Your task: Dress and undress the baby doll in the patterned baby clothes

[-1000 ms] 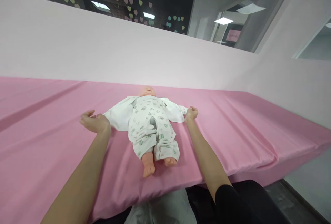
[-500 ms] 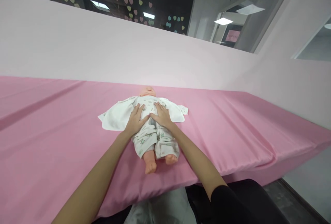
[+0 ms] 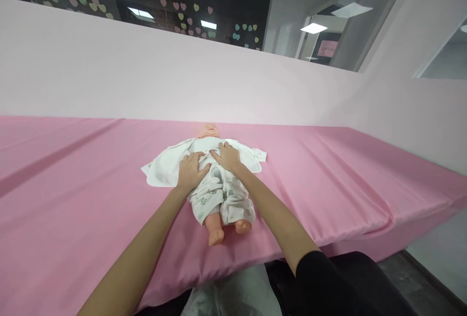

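A baby doll lies on its back on the pink sheet, head toward the far wall and bare feet toward me. It wears a white printed onesie, and a white jacket lies spread open under it. My left hand rests flat on the doll's belly at its left side. My right hand presses on the chest, fingers curled over the cloth there. Whether either hand pinches the fabric I cannot tell.
A pale pink padded wall runs along the far side and bends round on the right. The mattress's front edge drops off near my body. Beyond the wall are dark glass with paper hearts and a corridor.
A second ago both hands were out at the jacket's sleeve ends. They came together onto the doll's torso, and my right hand has since slid up toward the chest.
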### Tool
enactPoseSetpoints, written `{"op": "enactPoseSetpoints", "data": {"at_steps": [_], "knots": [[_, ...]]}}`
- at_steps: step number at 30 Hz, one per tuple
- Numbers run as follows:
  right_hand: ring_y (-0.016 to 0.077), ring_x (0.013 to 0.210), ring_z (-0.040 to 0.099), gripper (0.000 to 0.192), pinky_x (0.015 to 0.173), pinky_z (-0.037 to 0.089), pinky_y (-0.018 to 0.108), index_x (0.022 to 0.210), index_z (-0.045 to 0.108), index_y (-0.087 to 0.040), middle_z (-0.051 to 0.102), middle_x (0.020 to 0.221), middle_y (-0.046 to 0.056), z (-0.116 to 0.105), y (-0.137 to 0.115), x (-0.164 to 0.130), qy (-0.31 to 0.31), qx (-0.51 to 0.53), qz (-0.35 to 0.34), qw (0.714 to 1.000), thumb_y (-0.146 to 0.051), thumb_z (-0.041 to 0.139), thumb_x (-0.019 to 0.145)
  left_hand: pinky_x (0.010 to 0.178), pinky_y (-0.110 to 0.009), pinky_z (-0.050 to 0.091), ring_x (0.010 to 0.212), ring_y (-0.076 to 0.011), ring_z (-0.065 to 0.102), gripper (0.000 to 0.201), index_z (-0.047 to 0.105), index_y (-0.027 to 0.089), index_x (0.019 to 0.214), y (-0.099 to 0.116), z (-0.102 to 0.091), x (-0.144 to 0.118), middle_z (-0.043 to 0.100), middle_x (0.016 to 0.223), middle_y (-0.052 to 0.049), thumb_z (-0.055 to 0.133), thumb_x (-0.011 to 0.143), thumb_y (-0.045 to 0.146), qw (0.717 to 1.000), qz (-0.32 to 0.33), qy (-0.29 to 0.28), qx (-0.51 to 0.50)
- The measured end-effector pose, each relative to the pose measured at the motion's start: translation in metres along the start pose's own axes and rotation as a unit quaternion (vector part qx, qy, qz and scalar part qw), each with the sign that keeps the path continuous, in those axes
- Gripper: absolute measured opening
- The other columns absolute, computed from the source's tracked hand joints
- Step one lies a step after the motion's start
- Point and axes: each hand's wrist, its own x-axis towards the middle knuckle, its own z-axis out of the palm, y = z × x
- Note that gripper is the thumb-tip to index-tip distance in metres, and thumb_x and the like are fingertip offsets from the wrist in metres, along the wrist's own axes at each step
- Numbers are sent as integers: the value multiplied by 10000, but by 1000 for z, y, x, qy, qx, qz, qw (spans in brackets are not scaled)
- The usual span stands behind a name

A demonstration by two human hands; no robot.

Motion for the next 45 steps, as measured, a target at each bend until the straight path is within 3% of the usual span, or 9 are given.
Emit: {"op": "enactPoseSetpoints", "data": {"at_steps": [7,13,19,23,27,32,36,41,45], "knots": [[254,1137,437,283,1022,289,453,825,640,-145,579,1135,133,-12,5,-40,49,32,-228,972,-379,484,857,537,-266,323,635,-209,602,337,480,223,1119,5,1,-12,633,705,-16,402,843,402,997,-30,-20,65],[247,1056,483,343,920,401,425,1057,573,-158,518,1211,138,-27,21,-79,-20,110,-176,978,-411,529,829,735,-343,383,861,-248,555,242,587,176,771,11,-9,-11,614,828,-106,417,849,330,984,103,-6,146],[203,1037,545,514,867,448,344,1247,495,-236,417,1272,106,-65,27,-82,-235,211,-67,946,-475,556,796,729,-380,387,784,-243,537,355,568,180,696,40,-50,-41,585,745,-95,340,899,362,970,164,-160,82],[301,1341,242,848,1019,327,423,1400,289,-284,212,1473,95,-92,35,-97,-389,208,-121,890,-538,651,677,675,-375,405,756,-237,547,420,545,197,835,63,-79,-76,580,824,-77,381,826,584,976,68,-206,-8],[339,1377,63,1140,1093,168,482,1447,122,-138,102,1495,175,-92,20,-123,-327,141,-117,927,-534,726,566,802,-456,399,949,-321,511,653,511,175,1054,77,-75,-103,556,1009,-134,578,630,667,988,36,-148,-26],[289,1144,444,710,962,388,430,1263,472,-160,508,1209,143,-78,-6,-144,-161,111,-67,978,-398,724,644,824,-453,401,938,-293,521,400,487,192,1064,77,-53,-121,560,1014,-115,562,747,423,994,-35,-75,-77],[235,977,508,432,861,459,386,1147,559,-198,553,1020,95,-86,-10,-166,-109,152,-5,982,-334,656,748,790,-422,434,901,-254,544,277,494,209,1004,77,-53,-132,586,965,-74,492,814,412,984,-67,-68,-150],[234,1279,314,754,1034,345,386,1421,202,-224,312,1388,108,-110,-6,-202,-190,295,-49,935,-429,575,799,852,-397,457,1042,-240,515,431,455,203,1163,90,-72,-145,513,1150,-96,507,809,444,973,-15,-90,-211],[288,1280,293,928,1037,334,436,1421,187,-182,311,1388,134,-99,-18,-222,-137,226,1,964,-269,708,659,922,-485,419,1159,-303,442,646,363,209,1301,100,-70,-160,448,1267,-123,604,736,408,988,-17,-60,-139]]}}
